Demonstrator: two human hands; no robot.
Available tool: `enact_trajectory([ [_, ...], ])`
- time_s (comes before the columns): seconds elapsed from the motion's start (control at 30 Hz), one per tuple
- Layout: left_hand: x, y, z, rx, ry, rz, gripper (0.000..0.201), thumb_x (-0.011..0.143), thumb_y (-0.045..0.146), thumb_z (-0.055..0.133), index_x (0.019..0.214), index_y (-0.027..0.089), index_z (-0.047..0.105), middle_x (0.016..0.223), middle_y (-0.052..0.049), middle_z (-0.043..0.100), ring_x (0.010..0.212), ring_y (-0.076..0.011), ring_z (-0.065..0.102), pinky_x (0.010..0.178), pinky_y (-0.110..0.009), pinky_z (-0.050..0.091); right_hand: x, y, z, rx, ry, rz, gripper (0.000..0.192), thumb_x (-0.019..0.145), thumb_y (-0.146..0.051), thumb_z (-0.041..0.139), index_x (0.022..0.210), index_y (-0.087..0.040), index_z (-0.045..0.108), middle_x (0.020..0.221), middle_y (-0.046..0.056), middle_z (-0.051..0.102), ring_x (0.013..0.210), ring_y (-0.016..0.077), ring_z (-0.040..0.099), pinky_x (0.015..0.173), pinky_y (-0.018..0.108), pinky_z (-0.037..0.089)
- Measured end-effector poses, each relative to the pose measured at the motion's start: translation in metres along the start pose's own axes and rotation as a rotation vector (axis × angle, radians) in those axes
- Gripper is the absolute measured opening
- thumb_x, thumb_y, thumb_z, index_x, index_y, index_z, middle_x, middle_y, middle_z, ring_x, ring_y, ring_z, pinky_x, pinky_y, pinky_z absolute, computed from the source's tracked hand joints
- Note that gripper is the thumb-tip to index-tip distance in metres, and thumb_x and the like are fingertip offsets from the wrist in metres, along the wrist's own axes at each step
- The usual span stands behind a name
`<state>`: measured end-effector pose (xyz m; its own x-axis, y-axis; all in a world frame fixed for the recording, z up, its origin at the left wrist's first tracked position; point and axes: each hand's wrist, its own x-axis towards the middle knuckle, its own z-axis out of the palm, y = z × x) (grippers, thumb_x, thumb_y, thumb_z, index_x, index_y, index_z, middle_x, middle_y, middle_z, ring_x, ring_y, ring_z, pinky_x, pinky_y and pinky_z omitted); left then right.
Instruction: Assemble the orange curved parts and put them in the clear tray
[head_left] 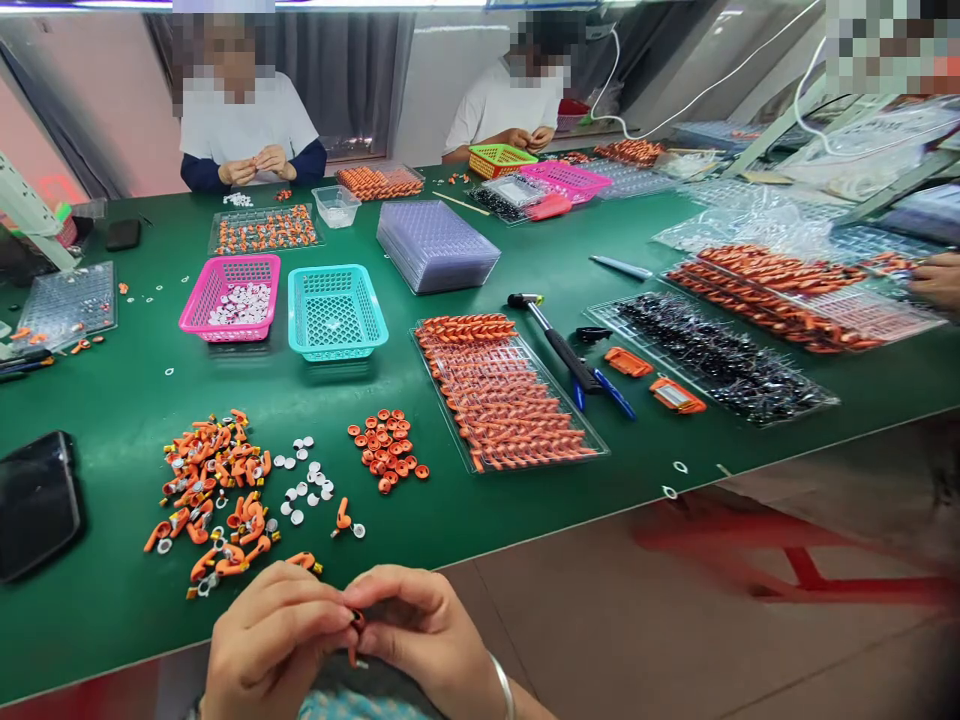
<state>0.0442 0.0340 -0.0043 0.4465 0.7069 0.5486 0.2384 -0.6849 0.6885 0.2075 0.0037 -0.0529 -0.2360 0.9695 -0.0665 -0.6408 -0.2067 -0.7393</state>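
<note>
Right at the table edge, both hands meet w/ fingertips pressed together around a small orange part: left hand and right hand each pinch it between thumb and forefinger, other fingers curled in. Part sits just off the table's near edge, below the loose orange pile, mostly hidden by the fingers. Right wrist has a silver bangle. On the table, just right of the pile, white caps; further right a cluster of orange rings; beyond that a clear tray packed w/ finished orange pieces. Behind the pile, a pink basket w/ white bits and a teal basket side by side. Hammer and blue pen lie right of the tray, then a tray of black parts. Phone lies left of the pile. Across the table two other people sit w/ hands close together; a third person's hand shows at the far right edge.
</note>
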Motion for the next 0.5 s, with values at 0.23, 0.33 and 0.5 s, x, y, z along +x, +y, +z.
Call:
enact_trajectory([
  [0.23, -0.001, 0.003, 0.0, 0.062, 0.02, 0.004, 0.008, 0.09, 0.013, 0.063, 0.092, 0.018, 0.068, 0.08, -0.005, 0.074, 0.07, -0.0171, 0.066, 0.063, -0.027, 0.059, 0.003, 0.008, 0.0, 0.233, 0.018, 0.111, 0.026, 0.06, -0.019, 0.091, 0.081, -0.018, 0.076, 0.074, 0.001, 0.075, 0.058, 0.01, 0.067, 0.056, 0.019, 0.057],
  [0.33, -0.001, 0.002, 0.0, 0.085, 0.024, 0.009, 0.009, 0.088, 0.012, 0.065, 0.092, 0.019, 0.069, 0.08, -0.005, 0.074, 0.07, -0.0172, 0.066, 0.061, -0.027, 0.058, 0.003, 0.011, -0.001, 0.258, 0.062, 0.148, 0.029, 0.055, -0.018, 0.093, 0.078, -0.016, 0.075, 0.072, 0.001, 0.075, 0.056, 0.0085, 0.066, 0.053, 0.016, 0.056],
  [0.5, 0.002, 0.006, -0.001, 0.144, 0.028, 0.054, 0.01, 0.09, 0.015, 0.063, 0.092, 0.019, 0.071, 0.078, -0.005, 0.074, 0.069, -0.0166, 0.064, 0.06, -0.026, 0.057, 0.002, 0.015, -0.002, 0.269, 0.069, 0.176, 0.029, 0.055, -0.02, 0.093, 0.077, -0.015, 0.075, 0.07, 0.001, 0.074, 0.055, 0.0108, 0.067, 0.052, 0.02, 0.058],
])
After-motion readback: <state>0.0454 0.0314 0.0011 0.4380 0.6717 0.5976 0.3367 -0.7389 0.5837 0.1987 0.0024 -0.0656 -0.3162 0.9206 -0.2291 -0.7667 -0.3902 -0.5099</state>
